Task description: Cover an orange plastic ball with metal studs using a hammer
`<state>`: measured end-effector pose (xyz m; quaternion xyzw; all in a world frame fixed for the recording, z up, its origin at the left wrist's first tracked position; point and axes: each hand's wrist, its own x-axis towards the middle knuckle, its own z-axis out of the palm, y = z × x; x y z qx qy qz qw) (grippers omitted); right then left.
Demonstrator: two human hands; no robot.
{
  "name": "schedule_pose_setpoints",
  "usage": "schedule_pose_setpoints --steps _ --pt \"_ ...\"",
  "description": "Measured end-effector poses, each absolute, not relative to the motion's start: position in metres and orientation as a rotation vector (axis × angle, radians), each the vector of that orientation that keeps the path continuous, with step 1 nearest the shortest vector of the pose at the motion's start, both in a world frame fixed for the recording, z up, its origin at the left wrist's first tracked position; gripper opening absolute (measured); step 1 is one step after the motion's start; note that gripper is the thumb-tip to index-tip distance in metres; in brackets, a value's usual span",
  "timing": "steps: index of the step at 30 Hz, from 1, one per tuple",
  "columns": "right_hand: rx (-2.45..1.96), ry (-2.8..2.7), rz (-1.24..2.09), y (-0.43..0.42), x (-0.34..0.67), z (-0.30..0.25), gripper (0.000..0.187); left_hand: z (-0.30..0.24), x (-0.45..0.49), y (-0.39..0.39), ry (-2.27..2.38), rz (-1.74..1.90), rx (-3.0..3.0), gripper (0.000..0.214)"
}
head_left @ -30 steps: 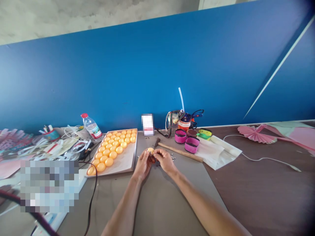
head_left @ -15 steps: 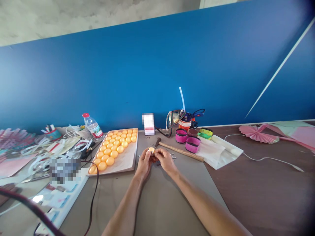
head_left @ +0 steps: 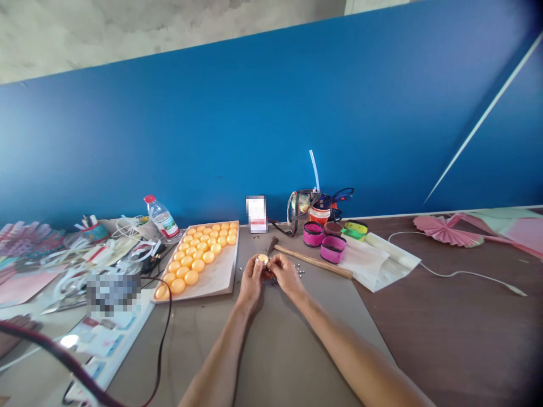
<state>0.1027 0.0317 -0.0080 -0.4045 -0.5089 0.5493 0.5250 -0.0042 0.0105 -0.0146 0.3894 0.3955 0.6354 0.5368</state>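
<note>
Between my two hands is a small pale-orange round piece [head_left: 262, 259], like the orange balls in the tray, with a dark part under it. My left hand [head_left: 251, 280] is closed around its left side, thumb on top. From the right, my right hand [head_left: 285, 276] pinches at its edge with bent fingers; whether a small part is in that pinch I cannot make out. Small shiny metal bits [head_left: 299, 269] lie scattered around the hands. Just beyond them rests a hammer [head_left: 314, 262] with a wooden handle and dark head.
On the left stands a white tray [head_left: 224, 272] of orange balls, with a water bottle [head_left: 163, 220] behind. Pink-and-black rings [head_left: 333, 249] and white sheets [head_left: 360, 260] lie right. A dark cable [head_left: 163, 333] crosses the left front. Another person's hand [head_left: 17, 333] appears at the left edge.
The orange piece shows a little more of its top between my fingers. Both hands stay in nearly the same place, and the view has shifted slightly.
</note>
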Motion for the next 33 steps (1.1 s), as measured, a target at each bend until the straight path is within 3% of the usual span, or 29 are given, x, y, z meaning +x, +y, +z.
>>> schedule_pose_setpoints --steps 4,9,13,33 --pt "-0.957 -1.320 1.218 0.038 0.109 -0.007 0.013 -0.007 -0.008 0.010 0.824 1.487 0.829 0.034" --pt "-1.273 -1.773 0.541 0.037 0.125 -0.007 0.020 -0.009 -0.017 0.014 0.843 1.521 0.711 0.033" --pt "-1.559 -2.077 0.272 0.029 0.126 -0.007 0.022 -0.012 -0.018 0.016 0.840 1.536 0.699 0.034" --pt "-1.597 -2.168 0.107 0.022 0.121 -0.006 0.020 -0.010 -0.017 0.014 0.828 1.509 0.681 0.035"
